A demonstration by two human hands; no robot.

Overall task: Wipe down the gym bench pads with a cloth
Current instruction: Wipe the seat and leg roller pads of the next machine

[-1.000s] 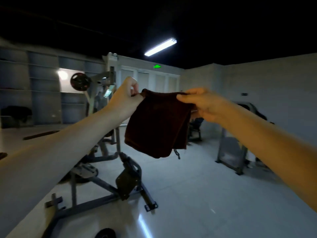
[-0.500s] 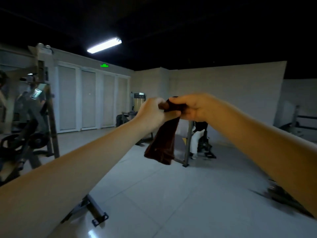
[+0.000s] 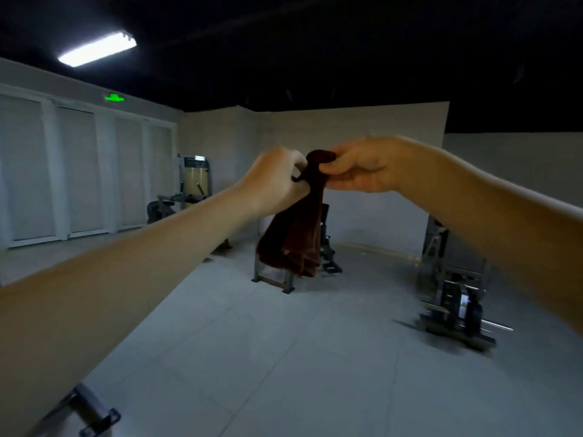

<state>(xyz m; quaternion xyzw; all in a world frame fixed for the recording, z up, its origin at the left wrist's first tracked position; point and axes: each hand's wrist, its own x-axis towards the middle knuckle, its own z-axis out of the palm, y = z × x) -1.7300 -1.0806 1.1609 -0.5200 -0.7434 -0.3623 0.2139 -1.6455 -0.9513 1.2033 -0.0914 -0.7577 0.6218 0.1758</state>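
On grey gym floor (image 3: 284,357), scattered machines (image 3: 454,298)

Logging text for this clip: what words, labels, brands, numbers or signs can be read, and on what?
None can be read.
Green sign above the doors: glowing, too blurred to read.
Bright label atop the weight machine: too small to read.

strip light (image 3: 97,48) lit, high left of left hand (image 3: 277,178) | green sign (image 3: 114,97) over white doors (image 3: 75,171), far left | weight machine (image 3: 194,184) left of left hand | grey frame (image 3: 273,279) below both hands | blurred machine (image 3: 457,298) low right of right hand (image 3: 362,168) | tiled floor (image 3: 284,357)
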